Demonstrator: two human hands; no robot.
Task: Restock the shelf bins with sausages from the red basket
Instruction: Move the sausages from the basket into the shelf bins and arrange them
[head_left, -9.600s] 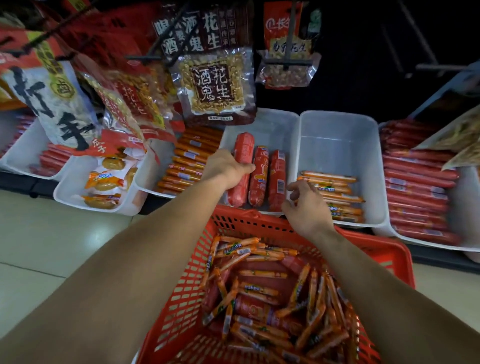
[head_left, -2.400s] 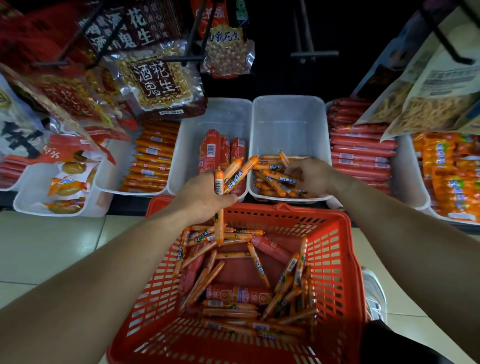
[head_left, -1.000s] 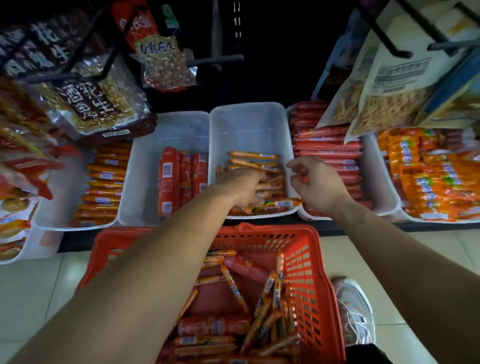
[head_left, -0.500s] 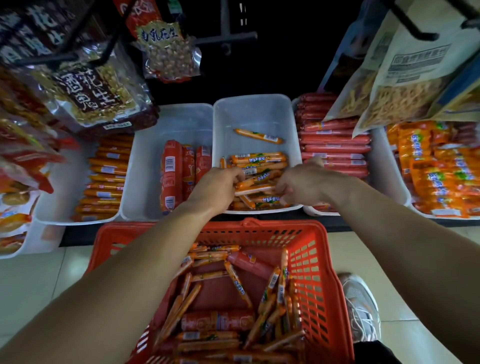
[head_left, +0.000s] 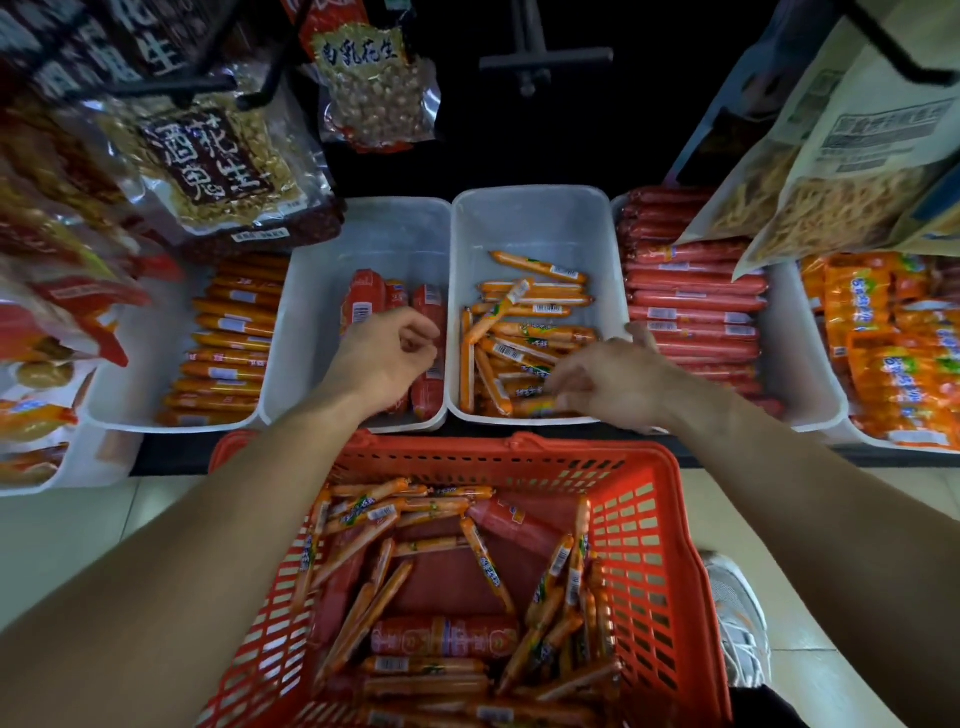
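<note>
The red basket stands below the shelf and holds several thin orange sausages and a few thick red sausages. In the middle white bin lies a loose pile of thin orange sausages. My right hand reaches into the front of that bin, its fingertips resting on the pile and its thumb out by the right rim. My left hand hovers over the neighbouring white bin, which holds thick red sausages. Its fingers are loosely curled and it holds nothing.
A bin of orange sausages sits at the left and a full bin of long red sausages at the right, with orange packs beyond. Hanging snack bags overhang the bins. My shoe is beside the basket.
My left hand has let go of the thin sausages and drawn left, out of the middle bin, to above the thick red ones. My right hand has dropped to the bin's front.
</note>
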